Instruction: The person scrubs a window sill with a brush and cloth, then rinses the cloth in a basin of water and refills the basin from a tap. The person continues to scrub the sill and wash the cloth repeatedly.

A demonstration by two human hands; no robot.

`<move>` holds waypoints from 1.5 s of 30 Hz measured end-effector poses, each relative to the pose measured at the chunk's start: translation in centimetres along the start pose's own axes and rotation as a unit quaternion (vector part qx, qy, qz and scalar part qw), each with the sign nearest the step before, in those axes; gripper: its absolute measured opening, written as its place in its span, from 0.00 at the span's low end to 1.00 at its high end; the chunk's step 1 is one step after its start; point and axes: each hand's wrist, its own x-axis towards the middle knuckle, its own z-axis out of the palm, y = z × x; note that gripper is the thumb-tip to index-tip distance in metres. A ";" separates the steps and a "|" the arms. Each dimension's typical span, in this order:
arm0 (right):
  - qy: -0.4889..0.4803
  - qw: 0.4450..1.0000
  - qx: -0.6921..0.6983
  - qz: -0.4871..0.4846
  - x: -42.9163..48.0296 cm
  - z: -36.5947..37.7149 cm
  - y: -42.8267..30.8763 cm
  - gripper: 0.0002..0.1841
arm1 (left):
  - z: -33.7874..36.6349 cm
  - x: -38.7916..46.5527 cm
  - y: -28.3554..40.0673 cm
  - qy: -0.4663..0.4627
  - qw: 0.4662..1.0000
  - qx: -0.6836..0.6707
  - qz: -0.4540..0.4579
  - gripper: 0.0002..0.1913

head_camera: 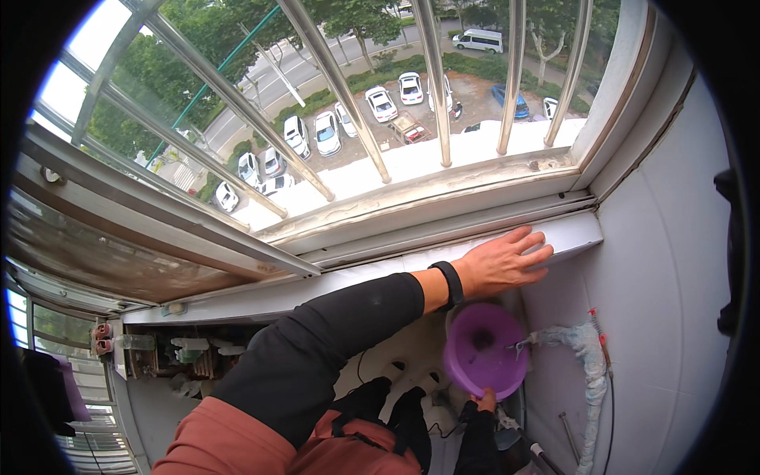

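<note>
My left hand (pixel 504 264) reaches across to the right with its fingers apart and nothing visible in it. It is over the end of the white window sill (pixel 573 231); whether it presses on the sill I cannot tell. A dark band circles that wrist. Lower down, my right hand (pixel 487 401) grips the near rim of a purple plastic basin (pixel 457 356). The basin sits beneath a metal tap (pixel 519 346), whose outlet overlaps it in view. Inside, the basin's bottom looks dark, and any water level is hard to make out.
A wrapped pipe (pixel 594 380) runs down the right wall, with a hose (pixel 611 409) beside it. Metal bars (pixel 436 89) cross the window. Left of me, a shelf holds plastic bottles (pixel 190 344). A dark cord (pixel 439 430) trails by my feet.
</note>
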 end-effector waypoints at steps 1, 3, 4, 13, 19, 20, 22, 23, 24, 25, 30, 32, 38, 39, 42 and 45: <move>0.012 1.000 0.014 0.002 0.0 -0.1 0.0 0.16 | 0.0 0.0 0.0 0.000 1.000 0.002 0.000 0.19; 0.019 1.000 0.015 0.010 -0.2 -0.5 0.0 0.16 | -0.1 0.0 0.0 0.004 1.000 0.000 0.000 0.18; 0.014 1.000 0.001 0.016 -0.3 -0.7 -0.1 0.17 | -0.1 -0.1 0.1 0.003 1.000 0.001 -0.001 0.18; 0.026 0.995 -0.092 -0.027 1.2 -2.6 0.3 0.19 | 0.1 0.0 -0.2 0.005 0.999 -0.032 0.000 0.20; -0.011 0.633 -0.688 -0.354 -2.7 -3.2 1.1 0.27 | 1.0 -0.1 -0.5 -0.037 0.997 -0.069 -0.010 0.25; -0.010 0.668 -0.666 -0.331 -3.4 -2.6 1.2 0.25 | 1.0 0.0 -0.3 -0.040 0.997 -0.066 -0.014 0.26; 0.036 0.883 -0.414 -0.220 -3.9 -0.6 0.9 0.26 | 0.8 0.2 -0.1 -0.053 0.997 -0.050 -0.019 0.29; 0.081 0.980 -0.147 -0.109 -4.0 0.6 0.9 0.27 | 0.6 0.3 0.0 -0.063 0.997 -0.038 -0.020 0.30; 0.092 0.986 0.139 0.000 -4.3 1.1 0.8 0.28 | 0.5 0.5 0.1 -0.060 0.997 -0.038 -0.019 0.31; 0.113 0.985 0.130 0.005 -4.4 1.7 0.7 0.28 | 0.4 0.6 0.1 -0.057 0.998 -0.036 -0.018 0.31; 0.148 0.980 0.133 0.011 -4.8 2.8 0.9 0.29 | 0.4 0.6 0.1 -0.057 0.997 -0.045 -0.022 0.34; 0.129 0.982 0.136 0.006 -5.0 2.6 1.1 0.29 | 0.5 0.5 0.0 -0.066 0.996 -0.051 -0.027 0.34; 0.122 0.981 0.147 0.004 -5.5 2.3 1.3 0.29 | 0.6 0.5 0.0 -0.051 0.996 -0.062 -0.027 0.35; 0.142 0.978 0.152 0.003 -5.5 2.3 1.2 0.29 | 0.6 0.5 0.0 -0.053 0.996 -0.064 -0.026 0.35; 0.133 0.978 0.163 0.005 -5.5 2.2 1.2 0.28 | 0.5 0.6 0.0 -0.055 0.996 -0.065 -0.023 0.34; 0.148 0.977 0.152 0.013 -5.3 2.1 1.1 0.26 | 0.5 0.5 0.0 -0.054 0.996 -0.063 -0.024 0.34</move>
